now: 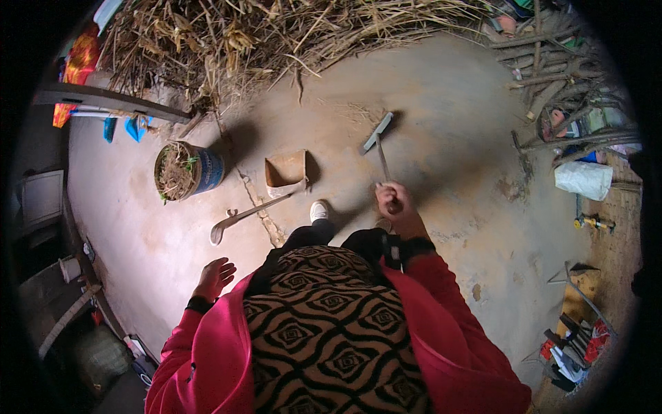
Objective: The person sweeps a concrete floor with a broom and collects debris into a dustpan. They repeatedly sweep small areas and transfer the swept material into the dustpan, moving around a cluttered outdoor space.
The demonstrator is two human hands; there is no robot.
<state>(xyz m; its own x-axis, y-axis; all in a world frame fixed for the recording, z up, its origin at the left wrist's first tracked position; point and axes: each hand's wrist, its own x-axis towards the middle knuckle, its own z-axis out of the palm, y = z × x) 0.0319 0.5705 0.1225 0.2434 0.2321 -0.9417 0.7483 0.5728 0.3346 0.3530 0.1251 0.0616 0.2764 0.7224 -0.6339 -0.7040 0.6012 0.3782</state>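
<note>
My right hand [393, 199] grips the handle of a long-handled tool [381, 150] in front of me. The tool's head is a straight, narrow grey bar, close to the concrete floor and tilted in view; whether it is a broom or a scraper is unclear. My left hand [217, 277] hangs at my left side, empty, with its fingers a little apart. Ahead of that hand is a box-shaped dustpan [287, 168] with a long handle [248, 213] pointing back towards my left. No sweepings are clearly visible inside the pan. Thin straw bits [357, 113] lie beside the tool's head.
A bucket [209, 168] filled with dry plant litter stands left of the dustpan. Dry stalks [232, 46] are heaped along the far side. Branches [553, 77] and a white sack [583, 180] lie at right. A crack [258, 209] runs through the floor [496, 217].
</note>
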